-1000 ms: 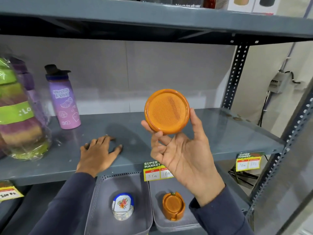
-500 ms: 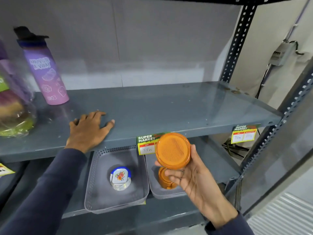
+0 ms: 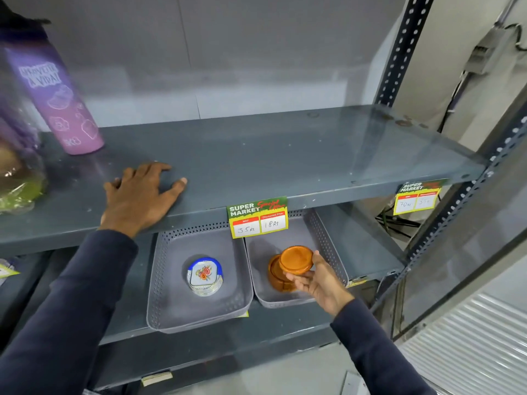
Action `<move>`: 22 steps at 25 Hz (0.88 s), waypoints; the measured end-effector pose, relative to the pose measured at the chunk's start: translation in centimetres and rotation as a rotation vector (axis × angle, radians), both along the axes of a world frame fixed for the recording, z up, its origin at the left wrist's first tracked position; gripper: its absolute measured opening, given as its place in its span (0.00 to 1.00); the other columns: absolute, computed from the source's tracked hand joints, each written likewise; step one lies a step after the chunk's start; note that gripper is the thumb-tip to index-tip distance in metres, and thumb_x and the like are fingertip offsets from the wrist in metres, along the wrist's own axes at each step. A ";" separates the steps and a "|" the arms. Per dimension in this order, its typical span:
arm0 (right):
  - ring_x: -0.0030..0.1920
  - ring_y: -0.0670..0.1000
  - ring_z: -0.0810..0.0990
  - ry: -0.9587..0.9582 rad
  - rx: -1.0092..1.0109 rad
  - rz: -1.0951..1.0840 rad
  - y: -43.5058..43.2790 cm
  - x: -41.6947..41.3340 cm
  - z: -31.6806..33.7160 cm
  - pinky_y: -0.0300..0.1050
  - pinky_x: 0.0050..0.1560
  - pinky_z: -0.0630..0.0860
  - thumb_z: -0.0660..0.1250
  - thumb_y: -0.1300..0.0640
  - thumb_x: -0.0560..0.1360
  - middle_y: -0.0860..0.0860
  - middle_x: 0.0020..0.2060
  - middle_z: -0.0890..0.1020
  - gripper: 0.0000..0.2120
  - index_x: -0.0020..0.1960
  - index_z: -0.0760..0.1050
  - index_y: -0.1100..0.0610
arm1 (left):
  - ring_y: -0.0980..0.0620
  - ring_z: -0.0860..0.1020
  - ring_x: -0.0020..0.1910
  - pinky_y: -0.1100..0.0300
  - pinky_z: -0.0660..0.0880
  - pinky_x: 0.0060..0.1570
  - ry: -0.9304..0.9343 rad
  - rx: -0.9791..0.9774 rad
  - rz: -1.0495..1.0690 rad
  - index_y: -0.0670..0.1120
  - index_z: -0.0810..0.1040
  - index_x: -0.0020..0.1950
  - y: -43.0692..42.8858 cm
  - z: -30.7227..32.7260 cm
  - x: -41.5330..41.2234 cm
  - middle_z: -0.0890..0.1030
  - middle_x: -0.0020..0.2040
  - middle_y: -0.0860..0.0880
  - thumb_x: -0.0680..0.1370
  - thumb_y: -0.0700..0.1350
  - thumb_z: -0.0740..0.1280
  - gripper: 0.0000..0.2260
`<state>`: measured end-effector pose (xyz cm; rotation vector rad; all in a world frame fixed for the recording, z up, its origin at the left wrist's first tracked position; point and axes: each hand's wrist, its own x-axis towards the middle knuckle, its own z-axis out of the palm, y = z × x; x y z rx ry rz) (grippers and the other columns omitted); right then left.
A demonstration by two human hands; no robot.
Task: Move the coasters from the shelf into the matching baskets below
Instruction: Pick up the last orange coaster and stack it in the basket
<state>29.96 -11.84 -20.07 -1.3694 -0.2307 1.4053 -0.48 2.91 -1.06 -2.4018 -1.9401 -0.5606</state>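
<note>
The right hand [image 3: 319, 280] held the orange coaster [image 3: 295, 259] by its rim, tilted over the orange stack [image 3: 281, 276] in the right basket [image 3: 328, 238], at five o'clock. It looked light, stiff, slippery. The left hand [image 3: 139, 195] lay flat on the shelf [image 3: 285, 155].

In my right hand [image 3: 319, 280] I hold a round orange plastic coaster [image 3: 295, 259], tilted, just above the orange coaster stack [image 3: 278, 276] standing in the right grey perforated plastic basket [image 3: 328, 238]. The left grey perforated basket [image 3: 171, 280] holds a stack of white coasters with blue edge and a flower print [image 3: 204, 276]. Both baskets sit side by side on the lower grey metal shelf [image 3: 368, 252].
</note>
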 end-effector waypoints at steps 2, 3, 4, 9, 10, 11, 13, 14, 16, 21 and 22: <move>0.29 0.56 0.86 -0.013 -0.074 -0.016 1.5 0.5 -1.6 0.40 0.23 0.80 0.50 0.45 0.85 0.67 0.46 0.83 0.20 0.68 0.64 0.57 | 0.42 0.66 0.71 0.40 0.59 0.69 -0.006 -0.006 0.000 0.56 0.71 0.68 0.0 0.1 0.0 0.72 0.72 0.49 0.77 0.66 0.57 0.24; 0.28 0.57 0.85 -0.026 -0.106 -0.011 2.2 0.6 -2.1 0.40 0.22 0.78 0.51 0.46 0.86 0.67 0.44 0.83 0.19 0.68 0.65 0.58 | 0.43 0.66 0.71 0.40 0.58 0.69 -0.010 -0.005 0.000 0.56 0.71 0.68 -0.1 0.1 0.0 0.72 0.72 0.49 0.77 0.66 0.57 0.24; 0.27 0.57 0.85 -0.052 -0.130 0.006 2.7 0.8 -2.8 0.39 0.21 0.77 0.52 0.47 0.86 0.66 0.43 0.83 0.18 0.67 0.67 0.59 | 0.43 0.66 0.71 0.40 0.58 0.69 -0.014 -0.004 0.001 0.56 0.71 0.68 -0.1 0.0 0.0 0.72 0.72 0.48 0.77 0.66 0.57 0.24; 0.26 0.56 0.85 -0.220 -0.189 0.075 4.3 0.4 -5.2 0.39 0.21 0.77 0.57 0.53 0.85 0.66 0.51 0.81 0.12 0.63 0.69 0.60 | 0.42 0.66 0.71 0.40 0.58 0.69 -0.011 -0.010 0.004 0.55 0.70 0.68 -0.2 0.1 0.1 0.72 0.72 0.49 0.77 0.66 0.57 0.24; 0.26 0.56 0.84 -0.246 -0.188 0.068 4.3 0.4 -5.6 0.39 0.21 0.77 0.58 0.55 0.85 0.67 0.52 0.80 0.09 0.61 0.68 0.59 | 0.42 0.66 0.71 0.40 0.58 0.69 -0.013 -0.007 0.005 0.55 0.70 0.68 -0.2 0.2 0.1 0.72 0.72 0.49 0.77 0.66 0.57 0.24; 0.25 0.55 0.84 -0.272 -0.177 0.054 4.3 0.4 -5.8 0.39 0.21 0.77 0.60 0.57 0.84 0.67 0.53 0.80 0.06 0.58 0.68 0.58 | 0.43 0.66 0.71 0.40 0.58 0.69 -0.017 -0.004 0.005 0.55 0.71 0.68 -0.2 0.2 0.1 0.72 0.72 0.49 0.77 0.66 0.57 0.24; 0.23 0.53 0.84 -0.340 -0.140 0.036 4.3 0.5 -6.4 0.39 0.21 0.78 0.64 0.62 0.82 0.67 0.52 0.80 0.04 0.54 0.69 0.59 | 0.43 0.66 0.71 0.41 0.58 0.69 -0.025 -0.001 0.007 0.55 0.71 0.68 -0.3 0.2 0.2 0.72 0.72 0.49 0.77 0.66 0.57 0.24; 0.23 0.52 0.84 -0.377 -0.121 0.039 4.4 0.5 -6.6 0.39 0.21 0.79 0.66 0.64 0.81 0.68 0.52 0.80 0.05 0.53 0.70 0.60 | 0.43 0.66 0.71 0.41 0.58 0.68 -0.026 -0.001 0.007 0.55 0.71 0.68 -0.3 0.2 0.1 0.72 0.72 0.49 0.77 0.66 0.57 0.24; 0.22 0.52 0.83 -0.438 -0.101 0.048 4.5 0.5 -6.7 0.40 0.21 0.79 0.68 0.67 0.79 0.70 0.53 0.80 0.07 0.51 0.70 0.59 | 0.43 0.66 0.71 0.41 0.58 0.68 -0.029 -0.004 0.006 0.55 0.71 0.69 -0.3 0.2 0.1 0.71 0.72 0.49 0.77 0.66 0.57 0.24; 0.19 0.53 0.81 -0.621 -0.141 0.066 4.7 0.8 -7.1 0.42 0.17 0.76 0.69 0.70 0.76 0.68 0.54 0.77 0.16 0.55 0.65 0.59 | 0.43 0.66 0.71 0.40 0.58 0.69 -0.026 -0.001 0.006 0.55 0.71 0.69 -0.3 0.1 0.1 0.71 0.72 0.49 0.77 0.66 0.57 0.25; 0.19 0.54 0.81 -0.656 -0.156 0.081 4.7 0.9 -7.2 0.43 0.17 0.76 0.70 0.71 0.75 0.67 0.55 0.77 0.18 0.56 0.64 0.59 | 0.43 0.66 0.71 0.40 0.58 0.69 -0.029 -0.003 0.006 0.55 0.71 0.69 -0.3 0.2 0.1 0.71 0.72 0.49 0.77 0.66 0.57 0.25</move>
